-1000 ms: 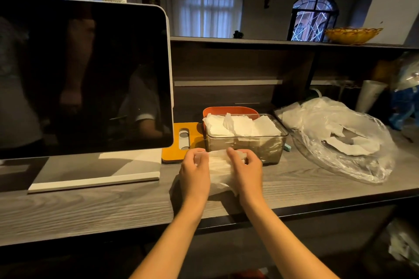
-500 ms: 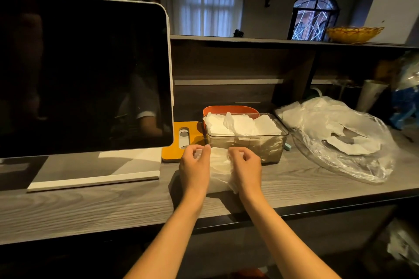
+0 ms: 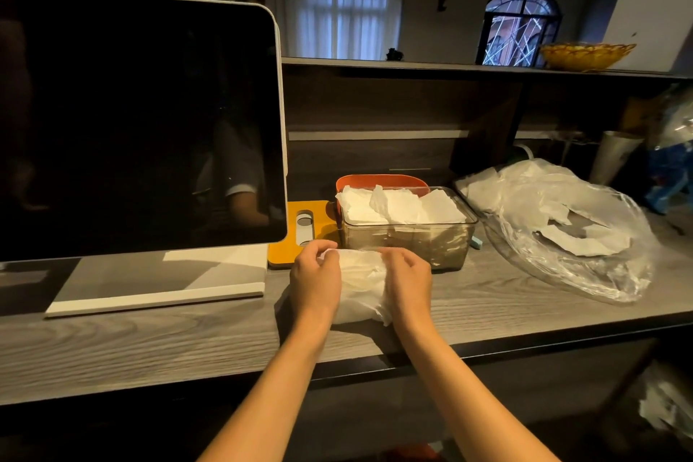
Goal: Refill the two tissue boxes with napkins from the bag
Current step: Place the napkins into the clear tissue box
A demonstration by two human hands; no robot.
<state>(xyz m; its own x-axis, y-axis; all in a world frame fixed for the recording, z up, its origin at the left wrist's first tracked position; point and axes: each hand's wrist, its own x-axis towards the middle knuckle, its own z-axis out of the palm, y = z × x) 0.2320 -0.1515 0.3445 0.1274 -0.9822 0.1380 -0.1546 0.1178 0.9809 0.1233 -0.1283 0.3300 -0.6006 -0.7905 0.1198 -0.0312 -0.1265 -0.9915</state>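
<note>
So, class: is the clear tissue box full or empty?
Full: white napkins pile up to the rim of the clear tissue box; its lid is off.

The one camera sat on my head, looking forward and down across the counter (image 3: 150, 341) from close range, wide enough to bend the shelf (image 3: 450, 67) line. My forearms ran up from the bottom edge to my hands mid-frame. The far wall and window (image 3: 519, 26) filled the top.
</note>
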